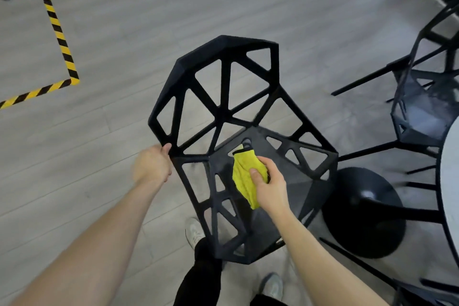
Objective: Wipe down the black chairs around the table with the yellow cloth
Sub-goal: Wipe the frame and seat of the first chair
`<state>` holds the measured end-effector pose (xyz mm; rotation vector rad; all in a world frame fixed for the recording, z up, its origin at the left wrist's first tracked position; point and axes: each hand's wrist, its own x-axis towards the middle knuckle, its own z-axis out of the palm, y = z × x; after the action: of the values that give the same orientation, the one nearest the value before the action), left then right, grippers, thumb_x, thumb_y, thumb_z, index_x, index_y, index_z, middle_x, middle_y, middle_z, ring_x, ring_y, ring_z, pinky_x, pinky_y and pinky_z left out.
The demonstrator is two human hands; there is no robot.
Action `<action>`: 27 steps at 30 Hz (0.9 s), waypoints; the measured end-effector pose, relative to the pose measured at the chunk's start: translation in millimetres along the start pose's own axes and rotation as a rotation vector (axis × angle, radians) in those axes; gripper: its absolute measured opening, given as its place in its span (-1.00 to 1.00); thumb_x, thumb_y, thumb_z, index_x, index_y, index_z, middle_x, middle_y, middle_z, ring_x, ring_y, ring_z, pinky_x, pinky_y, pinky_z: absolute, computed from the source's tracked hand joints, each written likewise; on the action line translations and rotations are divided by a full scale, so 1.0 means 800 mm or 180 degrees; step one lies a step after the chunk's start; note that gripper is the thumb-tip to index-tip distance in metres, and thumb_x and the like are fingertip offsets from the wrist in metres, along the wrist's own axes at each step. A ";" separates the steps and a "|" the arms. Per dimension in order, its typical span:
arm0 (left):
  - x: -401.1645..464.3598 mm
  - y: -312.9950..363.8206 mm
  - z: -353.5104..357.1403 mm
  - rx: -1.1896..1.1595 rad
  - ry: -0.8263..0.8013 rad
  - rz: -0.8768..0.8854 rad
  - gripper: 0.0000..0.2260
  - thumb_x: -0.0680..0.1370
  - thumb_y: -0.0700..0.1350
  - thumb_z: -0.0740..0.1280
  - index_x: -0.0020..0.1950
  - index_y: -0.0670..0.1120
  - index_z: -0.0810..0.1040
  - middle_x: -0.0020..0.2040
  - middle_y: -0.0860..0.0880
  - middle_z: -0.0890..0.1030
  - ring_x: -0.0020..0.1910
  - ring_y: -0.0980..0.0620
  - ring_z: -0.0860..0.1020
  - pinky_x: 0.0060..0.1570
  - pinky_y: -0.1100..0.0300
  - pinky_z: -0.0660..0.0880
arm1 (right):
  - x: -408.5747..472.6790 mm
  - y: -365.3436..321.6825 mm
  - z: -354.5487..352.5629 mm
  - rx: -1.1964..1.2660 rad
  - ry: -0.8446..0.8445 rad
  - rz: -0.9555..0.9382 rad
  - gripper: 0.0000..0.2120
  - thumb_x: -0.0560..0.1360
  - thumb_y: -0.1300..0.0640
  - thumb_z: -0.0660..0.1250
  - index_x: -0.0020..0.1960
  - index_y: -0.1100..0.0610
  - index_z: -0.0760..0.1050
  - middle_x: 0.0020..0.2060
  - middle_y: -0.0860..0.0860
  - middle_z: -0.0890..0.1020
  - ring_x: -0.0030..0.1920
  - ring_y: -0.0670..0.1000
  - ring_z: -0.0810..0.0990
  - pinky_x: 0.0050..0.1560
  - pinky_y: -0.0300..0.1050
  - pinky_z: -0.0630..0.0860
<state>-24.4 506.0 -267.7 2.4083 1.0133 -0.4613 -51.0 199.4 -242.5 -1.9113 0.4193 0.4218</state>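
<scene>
Right hand [269, 187] around yellow cloth [244, 179], left hand [152, 165] (thumb hooked) on black chair [223, 112].

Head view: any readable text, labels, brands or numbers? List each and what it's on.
None readable.
black chair: no label visible.
yellow cloth: no tag text visible.
striped floor tape: black and yellow stripes only, no words.

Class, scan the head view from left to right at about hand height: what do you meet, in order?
Left hand holding the black chair by its edge → yellow cloth → right hand gripping it → round black table base → white tabletop edge.
</scene>
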 end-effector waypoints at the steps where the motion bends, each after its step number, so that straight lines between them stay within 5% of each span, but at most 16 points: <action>1: 0.017 0.005 -0.008 0.0250 0.0095 -0.0005 -0.44 0.75 0.23 0.05 -0.16 -0.06 0.66 -0.43 -0.02 0.68 -0.38 -0.15 0.68 -0.10 -0.03 0.68 | 0.012 -0.005 0.005 0.0014 0.0044 -0.0009 -0.74 0.68 0.02 0.34 0.28 -0.31 0.50 0.10 -0.21 0.65 0.09 -0.13 0.63 0.02 -0.14 0.59; 3: 0.032 0.018 -0.011 0.0704 0.0233 0.0172 -0.32 0.70 0.31 -0.04 -0.26 -0.08 0.65 -0.41 -0.04 0.66 -0.33 -0.17 0.65 -0.14 -0.01 0.65 | 0.031 -0.012 0.011 0.0004 0.0131 -0.0049 -0.74 0.68 -0.01 0.34 0.29 -0.32 0.49 0.12 -0.19 0.65 0.13 -0.10 0.62 0.07 -0.09 0.60; 9: -0.003 0.100 0.037 0.0797 -0.0117 0.1730 -0.61 0.75 0.10 0.14 -0.18 0.02 0.57 -0.34 0.03 0.60 -0.34 0.00 0.54 -0.37 0.08 0.36 | 0.088 -0.030 -0.025 0.0070 0.0788 -0.0155 -0.73 0.67 -0.04 0.34 0.34 -0.28 0.51 0.13 -0.22 0.66 0.17 -0.09 0.62 0.25 0.09 0.60; 13: 0.018 0.187 0.097 0.0423 0.0074 0.2780 -0.72 0.74 0.03 0.25 0.37 -0.03 0.60 0.23 -0.02 0.64 0.19 -0.09 0.60 0.18 -0.03 0.55 | 0.140 -0.047 -0.085 -0.0072 0.1454 -0.1102 -0.68 0.71 0.02 0.29 0.44 -0.18 0.48 0.27 -0.20 0.60 0.26 -0.16 0.55 0.29 -0.18 0.50; 17: 0.069 0.276 0.151 0.0608 0.0761 0.3022 -0.55 0.73 0.07 0.22 0.53 -0.15 0.45 0.37 -0.17 0.57 0.32 -0.24 0.54 0.36 -0.18 0.47 | 0.234 -0.018 -0.122 -0.1090 0.1581 -0.2060 -0.63 0.70 0.15 0.28 0.49 0.01 0.45 0.33 -0.05 0.50 0.27 -0.08 0.48 0.28 -0.22 0.46; 21: 0.115 0.317 0.191 0.0631 0.0808 0.2479 -0.57 0.77 0.18 -0.03 0.33 -0.04 0.49 0.12 -0.15 0.66 0.12 -0.31 0.61 0.03 -0.13 0.49 | 0.315 0.012 -0.133 -0.2215 0.0554 -0.1776 -0.59 0.63 -0.06 0.35 0.44 -0.07 0.37 0.19 0.08 0.57 0.15 0.22 0.58 0.14 0.09 0.54; 24: 0.142 0.322 0.208 0.0453 0.1329 0.2398 -0.49 0.72 0.22 -0.17 0.05 0.07 0.53 -0.14 -0.04 0.63 -0.13 -0.23 0.58 -0.15 -0.04 0.40 | 0.350 -0.002 -0.138 -0.2589 0.0689 -0.2103 -0.63 0.65 -0.28 0.25 0.29 -0.05 0.36 -0.12 0.09 0.59 -0.05 0.27 0.58 -0.08 0.08 0.45; 27: 0.150 0.325 0.214 0.0402 0.1710 0.2450 -0.56 0.75 0.19 -0.10 -0.06 0.10 0.49 -0.23 -0.01 0.56 -0.21 -0.19 0.51 -0.18 -0.03 0.38 | 0.374 -0.024 -0.122 -0.3003 0.0997 -0.2709 -0.57 0.67 -0.22 0.25 0.35 0.08 0.36 -0.12 0.17 0.62 -0.02 0.35 0.62 -0.13 0.10 0.38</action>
<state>226.7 322.2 -388.3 2.8489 0.1620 0.4210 229.5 87.7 -334.6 -2.8354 -0.5188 -0.3289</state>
